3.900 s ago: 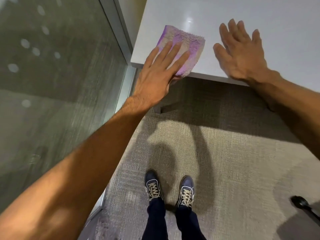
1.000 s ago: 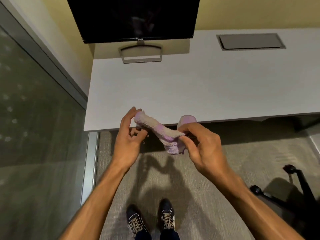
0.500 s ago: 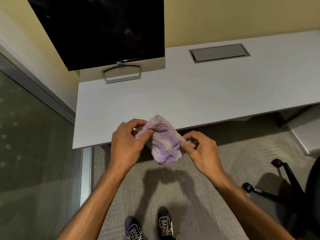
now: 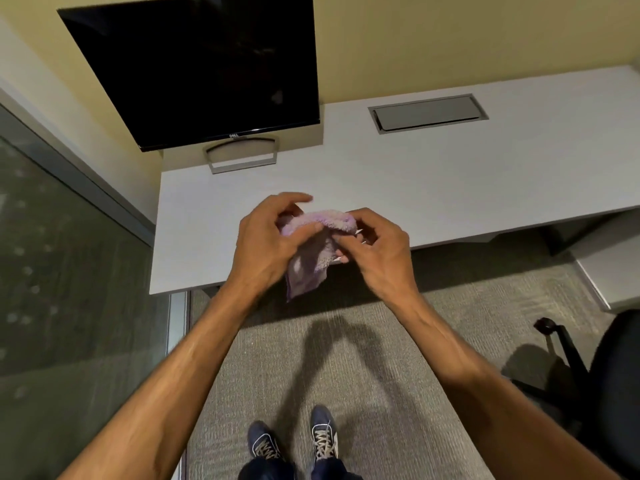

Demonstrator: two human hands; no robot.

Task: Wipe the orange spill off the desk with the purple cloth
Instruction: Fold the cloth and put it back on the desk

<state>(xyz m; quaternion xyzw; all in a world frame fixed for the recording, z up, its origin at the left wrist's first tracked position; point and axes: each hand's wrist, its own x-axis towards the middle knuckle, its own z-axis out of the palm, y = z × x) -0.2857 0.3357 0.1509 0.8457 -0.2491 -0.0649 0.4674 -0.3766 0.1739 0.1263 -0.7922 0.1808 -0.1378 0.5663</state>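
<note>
Both hands hold the purple cloth (image 4: 311, 261) in the air over the front edge of the white desk (image 4: 433, 188). My left hand (image 4: 270, 240) grips its left side, thumb and fingers pinched into the fabric. My right hand (image 4: 377, 247) pinches its right side. The cloth is bunched at the top and a loose corner hangs down below the hands. No orange spill shows anywhere on the desk surface in view.
A black monitor (image 4: 204, 67) on a grey stand (image 4: 242, 155) sits at the desk's back left. A grey cable hatch (image 4: 427, 114) lies at the back. A glass wall (image 4: 62, 271) runs on the left; a black office chair (image 4: 595, 375) stands at the right.
The view has tilted up from the desk edge to the whole desk. The cloth came off the desk into both hands, which have risen and bunched it more tightly.
</note>
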